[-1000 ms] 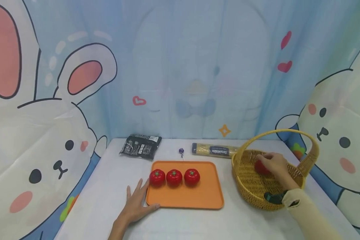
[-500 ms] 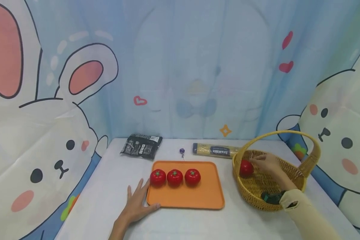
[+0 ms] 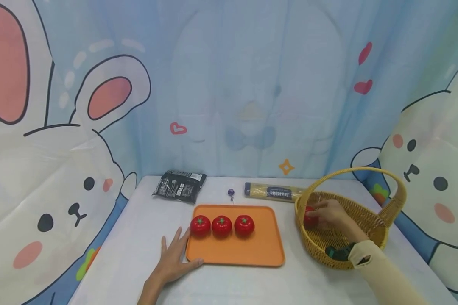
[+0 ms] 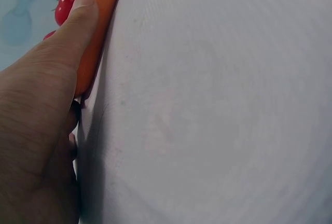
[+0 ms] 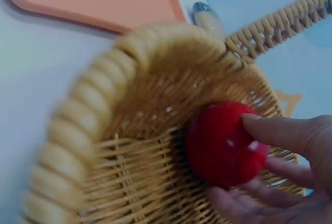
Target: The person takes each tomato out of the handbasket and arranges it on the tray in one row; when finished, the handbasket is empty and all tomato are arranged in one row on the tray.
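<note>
In the head view, my left hand (image 3: 171, 258) lies with spread fingers at the left edge of an orange tray (image 3: 252, 252). Its thumb touches the tray's rim (image 4: 98, 42) in the left wrist view. A row of red tomatoes with green tops, the middle one (image 3: 222, 226) between two others, sits on the tray. Over on the right, my right hand (image 3: 330, 212) reaches into a wicker basket (image 3: 309, 245). It grips a red tomato (image 5: 220, 143) against the basket's left inner side, thumb on top and fingers below. The hand partly covers this tomato in the head view.
Behind the tray lie a black packet (image 3: 180, 186), a small purple-headed lollipop (image 3: 230, 192) and a yellow pack (image 3: 271, 191) labelled in dark blue. The basket's tall handle (image 3: 351, 170) arches above my right hand. A printed curtain (image 3: 229, 84) stands behind the table.
The tomato in the basket has moved from the middle to the left side. Half a second ago the right hand was beside it; now it grips it. The left hand stays put.
</note>
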`<state>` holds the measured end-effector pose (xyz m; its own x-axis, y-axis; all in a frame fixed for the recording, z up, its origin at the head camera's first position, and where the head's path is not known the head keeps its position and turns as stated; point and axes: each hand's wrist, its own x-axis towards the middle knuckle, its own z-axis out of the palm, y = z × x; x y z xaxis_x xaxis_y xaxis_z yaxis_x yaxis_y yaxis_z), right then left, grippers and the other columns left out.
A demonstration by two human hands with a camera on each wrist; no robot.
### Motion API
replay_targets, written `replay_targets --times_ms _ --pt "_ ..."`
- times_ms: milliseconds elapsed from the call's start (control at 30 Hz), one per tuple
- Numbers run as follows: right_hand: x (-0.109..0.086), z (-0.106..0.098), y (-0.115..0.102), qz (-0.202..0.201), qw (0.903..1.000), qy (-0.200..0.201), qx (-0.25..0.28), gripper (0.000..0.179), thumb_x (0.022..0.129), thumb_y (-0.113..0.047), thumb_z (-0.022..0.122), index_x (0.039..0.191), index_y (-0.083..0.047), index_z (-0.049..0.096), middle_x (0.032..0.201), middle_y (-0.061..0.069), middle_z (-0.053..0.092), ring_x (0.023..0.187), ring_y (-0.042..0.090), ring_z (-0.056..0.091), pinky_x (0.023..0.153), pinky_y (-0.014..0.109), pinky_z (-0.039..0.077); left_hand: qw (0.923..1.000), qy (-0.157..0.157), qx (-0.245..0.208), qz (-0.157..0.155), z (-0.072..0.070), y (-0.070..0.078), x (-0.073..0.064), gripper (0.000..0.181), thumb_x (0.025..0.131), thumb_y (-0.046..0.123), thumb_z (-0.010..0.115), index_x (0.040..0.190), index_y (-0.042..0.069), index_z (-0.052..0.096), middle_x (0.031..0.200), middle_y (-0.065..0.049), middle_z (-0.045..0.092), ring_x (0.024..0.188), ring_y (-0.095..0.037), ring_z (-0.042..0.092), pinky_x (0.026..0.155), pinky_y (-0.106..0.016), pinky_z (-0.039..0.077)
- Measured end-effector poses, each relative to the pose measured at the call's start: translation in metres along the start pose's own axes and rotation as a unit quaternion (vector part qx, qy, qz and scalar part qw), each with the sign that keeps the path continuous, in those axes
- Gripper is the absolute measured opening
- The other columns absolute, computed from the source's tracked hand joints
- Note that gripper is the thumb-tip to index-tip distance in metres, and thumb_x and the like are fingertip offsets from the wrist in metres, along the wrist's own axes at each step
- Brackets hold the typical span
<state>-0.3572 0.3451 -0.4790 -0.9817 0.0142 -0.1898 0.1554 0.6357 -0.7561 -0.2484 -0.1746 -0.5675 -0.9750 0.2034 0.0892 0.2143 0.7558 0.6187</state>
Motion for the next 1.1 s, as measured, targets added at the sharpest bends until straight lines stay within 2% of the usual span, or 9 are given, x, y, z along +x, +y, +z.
replay_targets --times_ms 100,200,267,367,533,633,767,967,1100 --pt "-0.003 0.002 0.000 -0.064 0.9964 0.050 -0.023 0.069 0.089 -0.005 0.086 0.145 0.018 0.051 0.134 0.042 0.061 0.114 0.049 0.069 0.088 0.054 0.065 0.9999 0.009 -0.004 0.008 0.001 -0.001 0.000 0.110 0.085 0.061 0.083 0.168 0.008 0.036 0.171 -0.019 0.039 0.164 -0.044 0.019 0.127 -0.074 -0.013" --pt "-0.004 0.000 0.003 -0.119 0.9880 0.095 -0.026 0.064 0.092 -0.004 0.084 0.146 0.011 0.055 0.134 0.036 0.065 0.122 0.051 0.065 0.095 0.057 0.062 0.9996 0.019 0.000 0.019 0.001 -0.002 -0.001 0.110 0.085 0.061 0.084 0.168 0.007 0.037 0.170 -0.020 0.041 0.163 -0.046 0.021 0.126 -0.076 -0.011" --pt "-0.004 -0.003 0.007 -0.124 0.9862 0.110 -0.002 0.059 0.098 -0.012 0.081 0.148 0.008 0.056 0.135 0.034 0.066 0.125 0.050 0.065 0.098 0.058 0.061 0.9996 0.021 0.004 0.020 0.001 -0.002 -0.001 0.110 0.084 0.061 0.084 0.168 0.007 0.037 0.169 -0.020 0.042 0.163 -0.046 0.021 0.126 -0.076 -0.011" --pt "-0.005 -0.006 0.015 -0.096 0.9881 0.119 0.013 0.060 0.104 -0.027 0.075 0.147 0.010 0.056 0.141 0.036 0.062 0.130 0.053 0.060 0.105 0.063 0.056 0.9999 0.011 0.003 0.011 0.000 -0.002 -0.001 0.110 0.085 0.062 0.082 0.169 0.008 0.035 0.171 -0.019 0.040 0.164 -0.045 0.019 0.127 -0.074 -0.013" --pt "-0.002 -0.005 0.028 -0.018 0.9965 0.076 0.028 0.068 0.108 -0.041 0.067 0.147 0.013 0.055 0.149 0.038 0.055 0.136 0.052 0.057 0.111 0.066 0.051 1.0000 -0.007 0.003 -0.005 0.001 -0.001 -0.001 0.110 0.086 0.064 0.081 0.170 0.010 0.034 0.173 -0.017 0.037 0.165 -0.042 0.017 0.127 -0.073 -0.013" --pt "-0.001 -0.003 0.031 -0.002 0.9966 0.065 0.051 0.061 0.108 -0.040 0.067 0.138 0.012 0.064 0.139 0.034 0.065 0.118 0.041 0.071 0.102 0.056 0.060 0.9999 -0.009 0.004 -0.008 0.002 0.000 -0.001 0.111 0.086 0.064 0.081 0.170 0.010 0.033 0.173 -0.016 0.037 0.165 -0.042 0.016 0.128 -0.072 -0.013" --pt "-0.002 -0.003 0.029 -0.028 0.9965 0.052 0.060 0.054 0.103 -0.034 0.076 0.131 0.012 0.068 0.128 0.028 0.071 0.106 0.027 0.073 0.089 0.042 0.066 1.0000 -0.005 0.002 -0.004 0.002 0.001 -0.001 0.111 0.086 0.063 0.082 0.170 0.010 0.034 0.173 -0.018 0.037 0.165 -0.042 0.017 0.128 -0.073 -0.013" --pt "-0.009 -0.007 0.029 -0.065 0.9979 -0.003 -0.008 0.080 0.095 -0.035 0.086 0.148 0.014 0.051 0.143 0.038 0.059 0.125 0.048 0.063 0.096 0.051 0.064 1.0000 -0.003 0.006 -0.002 0.000 0.002 0.000 0.111 0.086 0.064 0.082 0.170 0.010 0.033 0.172 -0.018 0.037 0.165 -0.043 0.018 0.128 -0.073 -0.012" --pt "-0.010 -0.008 0.030 -0.100 0.9947 -0.015 -0.018 0.075 0.097 -0.031 0.084 0.148 0.015 0.051 0.143 0.039 0.058 0.128 0.054 0.061 0.096 0.053 0.064 1.0000 0.003 0.005 -0.001 -0.001 0.001 0.000 0.111 0.085 0.062 0.083 0.170 0.009 0.034 0.172 -0.018 0.039 0.164 -0.043 0.019 0.127 -0.074 -0.012"
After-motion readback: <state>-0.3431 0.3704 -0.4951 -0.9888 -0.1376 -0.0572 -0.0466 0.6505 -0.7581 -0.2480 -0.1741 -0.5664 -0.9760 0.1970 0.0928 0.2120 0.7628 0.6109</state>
